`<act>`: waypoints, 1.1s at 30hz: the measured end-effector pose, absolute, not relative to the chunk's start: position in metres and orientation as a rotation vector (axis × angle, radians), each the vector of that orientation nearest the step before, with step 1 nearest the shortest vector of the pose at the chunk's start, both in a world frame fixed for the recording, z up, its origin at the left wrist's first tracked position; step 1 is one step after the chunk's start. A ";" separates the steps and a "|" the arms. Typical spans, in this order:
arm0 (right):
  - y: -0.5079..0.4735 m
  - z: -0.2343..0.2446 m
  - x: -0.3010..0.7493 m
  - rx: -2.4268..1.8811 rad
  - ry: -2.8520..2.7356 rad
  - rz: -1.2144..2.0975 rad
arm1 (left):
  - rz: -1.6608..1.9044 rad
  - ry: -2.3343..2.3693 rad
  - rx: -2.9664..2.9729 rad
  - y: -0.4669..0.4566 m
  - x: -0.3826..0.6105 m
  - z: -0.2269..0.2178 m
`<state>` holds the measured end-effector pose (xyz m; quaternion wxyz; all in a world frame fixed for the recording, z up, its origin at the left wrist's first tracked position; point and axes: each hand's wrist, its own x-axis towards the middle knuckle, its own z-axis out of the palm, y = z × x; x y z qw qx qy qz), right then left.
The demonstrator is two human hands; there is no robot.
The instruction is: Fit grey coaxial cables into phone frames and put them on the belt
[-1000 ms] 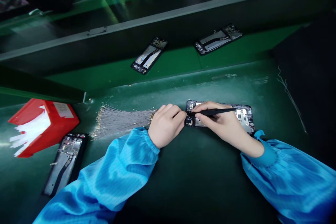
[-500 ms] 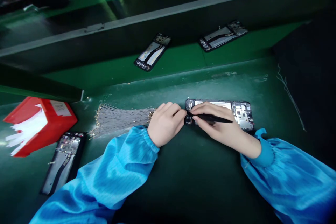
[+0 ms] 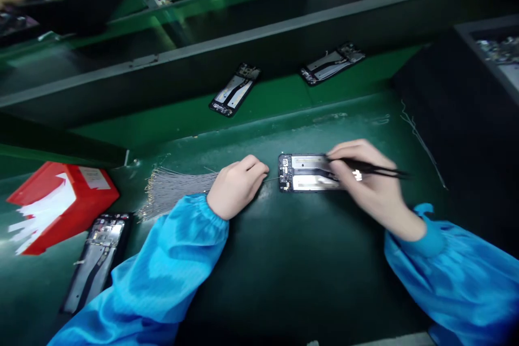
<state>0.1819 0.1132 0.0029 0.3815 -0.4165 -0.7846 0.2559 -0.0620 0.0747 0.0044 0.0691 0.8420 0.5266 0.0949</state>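
Observation:
An opened phone (image 3: pixel 306 181) lies lengthwise on the green table, its small circuit board at the left end and silvery plates along its middle. Black tweezers (image 3: pixel 391 172) are held in my right hand (image 3: pixel 371 186), over the phone's right part, which the hand hides. My left hand (image 3: pixel 237 186) is just left of the phone, fingers pinched. From its fingertips a thin grey cable (image 3: pixel 273 179) runs to the phone's left end; whether it is attached there I cannot tell. Left of that hand a bundle of thin grey cables (image 3: pixel 174 186) with gold-coloured ends lies spread out.
Two opened phones (image 3: pixel 235 90) (image 3: pixel 332 64) rest on the raised green ledge behind. Another opened phone (image 3: pixel 95 259) lies at left, beside a red box (image 3: pixel 87 203) with white paper strips. A dark bin (image 3: pixel 441 75) stands at right, with loose cables (image 3: pixel 424 143) beside it.
My right hand with the tweezers has moved right, from the phone's left end to over its right part. My left hand has drawn back left, exposing the cable between it and the phone.

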 end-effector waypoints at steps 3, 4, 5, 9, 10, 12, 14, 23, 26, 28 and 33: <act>0.111 -0.001 0.221 -1.354 -1.861 0.371 | 0.118 1.282 2.678 0.074 -0.065 0.012; 0.109 -0.002 0.230 -1.428 -1.858 0.342 | 0.085 1.176 2.737 0.073 -0.062 0.014; 0.105 -0.004 0.236 -1.474 -1.868 0.347 | 0.073 1.093 2.791 0.072 -0.059 0.016; 0.086 -0.008 0.235 -1.488 -1.908 0.517 | 0.153 0.997 2.890 0.063 -0.043 0.017; 0.082 -0.007 0.232 -1.460 -1.923 0.586 | 0.169 0.991 2.890 0.061 -0.039 0.017; 0.073 -0.006 0.227 -1.386 -1.918 0.736 | 0.181 0.961 2.882 0.059 -0.033 0.016; 0.066 -0.004 0.225 -1.295 -1.873 0.845 | 0.184 0.920 2.866 0.059 -0.028 0.014; 0.064 -0.002 0.227 -1.020 -1.915 1.114 | 0.327 1.188 2.647 0.061 -0.001 0.007; 0.065 -0.004 0.226 -1.051 -1.918 1.113 | 0.470 1.228 2.552 0.057 0.005 0.001; 0.064 -0.005 0.227 -1.069 -1.918 1.093 | 0.544 1.204 2.541 0.056 0.008 -0.003; 0.061 -0.006 0.227 -1.133 -1.849 1.099 | 0.583 1.171 2.760 0.057 0.015 -0.007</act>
